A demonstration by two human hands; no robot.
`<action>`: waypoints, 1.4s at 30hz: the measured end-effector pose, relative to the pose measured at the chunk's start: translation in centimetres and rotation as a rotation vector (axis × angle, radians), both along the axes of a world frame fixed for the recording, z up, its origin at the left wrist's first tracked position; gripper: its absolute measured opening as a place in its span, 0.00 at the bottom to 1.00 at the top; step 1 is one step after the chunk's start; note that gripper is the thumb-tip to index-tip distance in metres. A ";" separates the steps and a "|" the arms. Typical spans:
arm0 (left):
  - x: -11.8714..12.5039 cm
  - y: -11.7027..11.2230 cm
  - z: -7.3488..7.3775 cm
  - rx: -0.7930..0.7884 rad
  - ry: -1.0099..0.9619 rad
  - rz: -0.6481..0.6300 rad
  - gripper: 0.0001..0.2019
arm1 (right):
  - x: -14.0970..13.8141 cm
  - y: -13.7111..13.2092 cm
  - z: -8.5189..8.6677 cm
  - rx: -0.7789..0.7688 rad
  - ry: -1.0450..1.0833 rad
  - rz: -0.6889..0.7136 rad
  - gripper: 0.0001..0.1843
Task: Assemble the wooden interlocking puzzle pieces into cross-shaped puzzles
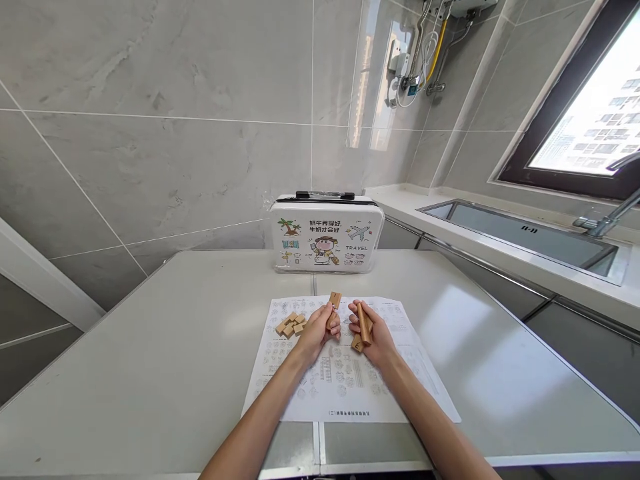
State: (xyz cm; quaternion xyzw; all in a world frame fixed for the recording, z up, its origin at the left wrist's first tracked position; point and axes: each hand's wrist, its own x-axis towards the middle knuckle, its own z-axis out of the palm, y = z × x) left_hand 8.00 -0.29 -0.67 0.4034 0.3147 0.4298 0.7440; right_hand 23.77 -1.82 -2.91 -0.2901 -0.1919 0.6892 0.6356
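My left hand (320,329) is closed around a short wooden puzzle piece (335,301) whose end sticks up past the fingers. My right hand (373,337) grips another notched wooden piece (363,325), held upright just to the right of the first; the two pieces are close but apart. Both hands hover over a printed instruction sheet (345,383) lying flat on the table. A small cluster of wooden puzzle blocks (291,325) rests on the sheet's upper left part, just left of my left hand.
A white illustrated case (326,237) with a black handle stands at the back of the grey table (150,360) against the tiled wall. A steel sink (525,233) and faucet (605,220) sit on the counter at right, below a window.
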 end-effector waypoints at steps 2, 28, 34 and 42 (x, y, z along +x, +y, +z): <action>0.1 -0.1 -0.1 -0.034 0.023 -0.044 0.27 | 0.0 -0.1 0.3 -0.015 -0.008 0.008 0.08; 1.8 -2.5 -1.0 0.524 0.679 0.049 0.16 | -0.6 -0.3 0.0 0.038 -0.129 -0.152 0.18; 1.6 -2.1 -1.0 0.531 0.600 0.257 0.17 | -0.2 -0.2 -0.1 0.085 -0.134 -0.142 0.20; 1.5 -1.8 -1.1 0.505 0.621 0.390 0.17 | 1.1 0.7 -0.6 0.054 -0.069 -0.336 0.17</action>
